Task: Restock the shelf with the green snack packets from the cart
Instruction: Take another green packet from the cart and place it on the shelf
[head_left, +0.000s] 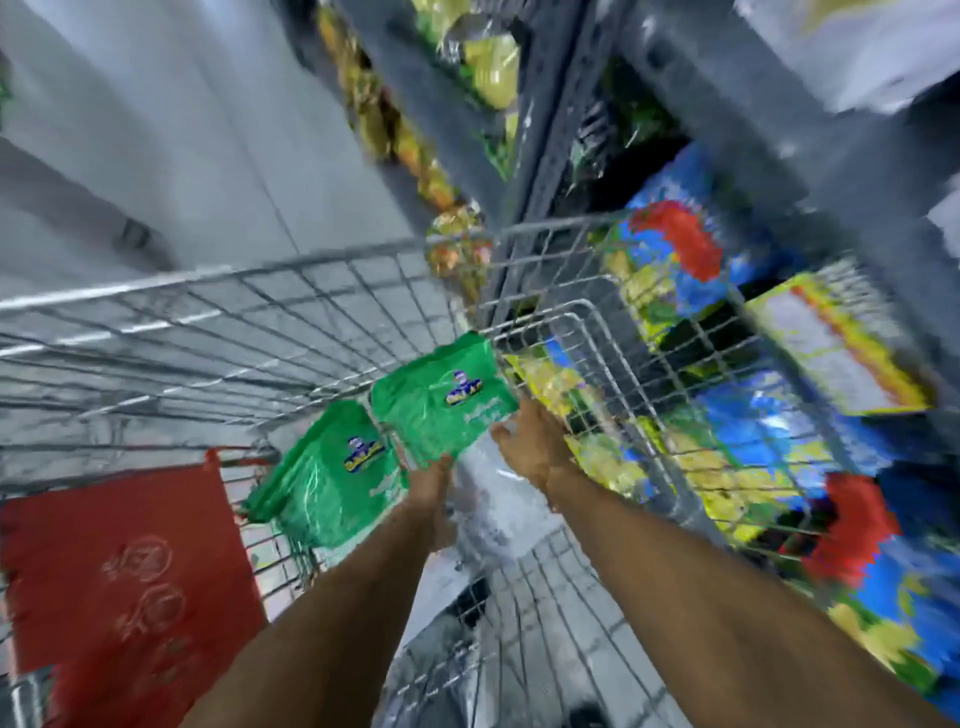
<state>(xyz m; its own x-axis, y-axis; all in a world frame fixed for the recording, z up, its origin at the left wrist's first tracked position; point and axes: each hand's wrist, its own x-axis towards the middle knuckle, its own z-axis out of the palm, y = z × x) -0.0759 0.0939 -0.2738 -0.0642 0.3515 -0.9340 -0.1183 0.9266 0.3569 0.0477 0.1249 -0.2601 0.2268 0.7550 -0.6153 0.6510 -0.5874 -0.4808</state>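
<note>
Inside the wire cart (218, 332) lie two bunches of green snack packets. One bunch (441, 400) is tilted up near the cart's right wall, the other (327, 478) lies lower and to the left. My left hand (428, 486) grips the lower edge of the upper bunch. My right hand (532, 441) holds the same bunch at its right corner, over a clear plastic wrap (488, 499). The picture is blurred by motion, so the fingers are hard to make out.
A red fold-down seat flap (119, 587) fills the cart's near left. To the right stands a grey shelf unit (779, 156) with blue, yellow and red snack bags (675, 270). Grey floor (182, 130) runs off to the upper left.
</note>
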